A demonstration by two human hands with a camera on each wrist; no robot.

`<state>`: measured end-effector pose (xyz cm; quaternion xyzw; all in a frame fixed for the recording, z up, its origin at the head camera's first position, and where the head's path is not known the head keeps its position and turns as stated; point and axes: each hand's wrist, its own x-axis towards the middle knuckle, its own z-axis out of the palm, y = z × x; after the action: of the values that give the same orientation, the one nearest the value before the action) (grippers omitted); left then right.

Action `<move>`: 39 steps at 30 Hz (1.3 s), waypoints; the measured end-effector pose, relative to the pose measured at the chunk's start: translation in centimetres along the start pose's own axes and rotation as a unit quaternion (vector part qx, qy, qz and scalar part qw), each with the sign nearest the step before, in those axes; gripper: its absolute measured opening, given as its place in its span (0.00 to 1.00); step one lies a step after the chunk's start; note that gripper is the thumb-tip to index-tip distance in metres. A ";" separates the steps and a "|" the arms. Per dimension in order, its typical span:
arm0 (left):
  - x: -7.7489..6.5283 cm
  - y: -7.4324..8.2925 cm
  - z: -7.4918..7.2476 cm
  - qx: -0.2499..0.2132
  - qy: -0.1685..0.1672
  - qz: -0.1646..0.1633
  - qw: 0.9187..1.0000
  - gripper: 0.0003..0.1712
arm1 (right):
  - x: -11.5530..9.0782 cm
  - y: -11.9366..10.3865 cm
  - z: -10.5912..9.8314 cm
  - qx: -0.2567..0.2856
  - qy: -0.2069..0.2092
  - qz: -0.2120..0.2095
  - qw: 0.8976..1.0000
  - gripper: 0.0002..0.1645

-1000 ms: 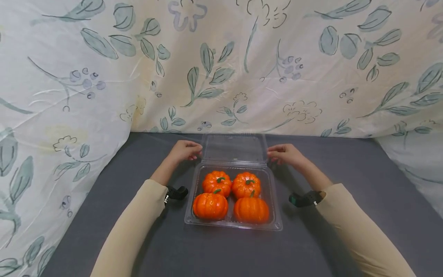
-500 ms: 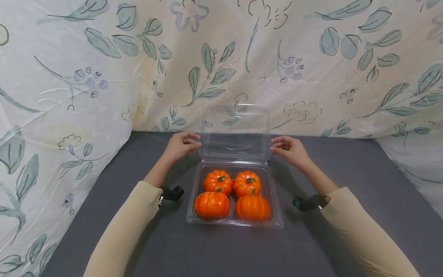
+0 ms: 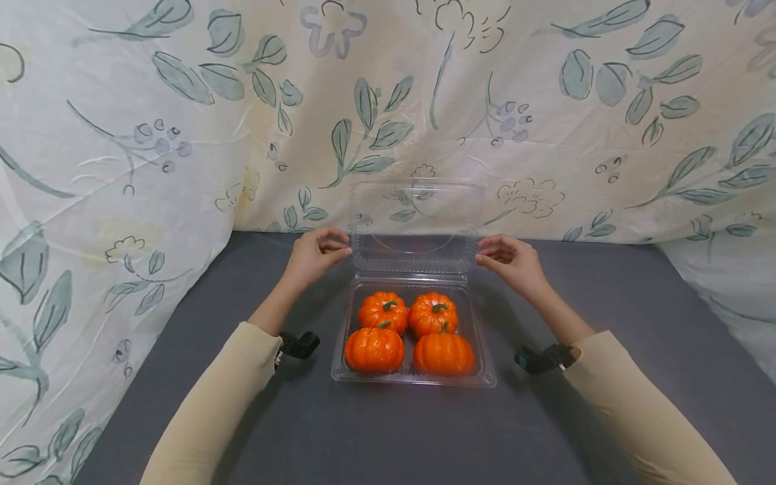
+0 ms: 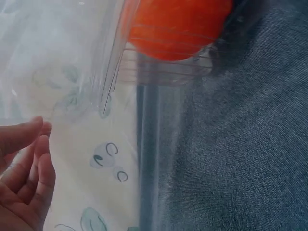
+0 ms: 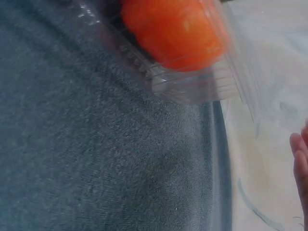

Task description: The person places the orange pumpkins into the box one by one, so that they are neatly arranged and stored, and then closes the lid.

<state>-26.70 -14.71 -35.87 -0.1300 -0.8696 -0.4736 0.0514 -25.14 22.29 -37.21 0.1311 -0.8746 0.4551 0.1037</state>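
Note:
A clear plastic clamshell box (image 3: 339, 367) stands on the table, several orange pumpkins (image 3: 442, 354) in its base. Its hinged lid (image 3: 418, 252) tilts up at the back. Beside the lid's left edge, my left hand (image 3: 315, 254) has loosely bent fingers, thumb and forefinger apart in the head view; whether the tips touch the plastic is unclear. At the right edge my right hand (image 3: 512, 264) is posed much the same, with a gap between thumb and forefinger. Only a few fingertips (image 5: 299, 153) of it show in the right wrist view, apart from the lid.
A dark grey cloth (image 3: 388, 431) covers the table. Behind it hangs a pale curtain (image 3: 533, 141) with leaf and flower prints, which also runs along the left side. Black wrist straps (image 3: 298, 345) show at both sleeves.
The lid has risen from lying low behind the box to a steeper tilt. Both hands have moved slightly up and outward, their fingers parting. The box has shifted slightly away.

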 end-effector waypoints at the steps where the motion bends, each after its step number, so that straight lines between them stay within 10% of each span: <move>1: -0.2 0.0 0.0 0.007 0.006 0.011 1.000 0.11 | -0.2 0.0 0.0 -0.001 0.003 -0.006 1.000 0.19; 15: -3.9 0.6 -0.2 0.142 0.041 0.149 0.978 0.05 | -3.5 -1.1 -1.6 -0.008 -0.065 -0.027 0.997 0.14; 21: -5.6 0.6 -0.4 0.181 0.004 0.155 0.971 0.05 | -6.1 -2.6 -1.9 -0.057 -0.091 0.006 0.994 0.19; 39: -11.8 1.3 -0.9 0.171 -0.101 0.127 0.972 0.15 | -13.6 -6.2 -1.9 0.043 -0.200 0.118 0.972 0.36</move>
<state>-15.04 -16.88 -36.81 -0.2756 -0.9149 -0.2916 0.0444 -10.18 22.32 -35.49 0.1198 -0.8664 0.4661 -0.1334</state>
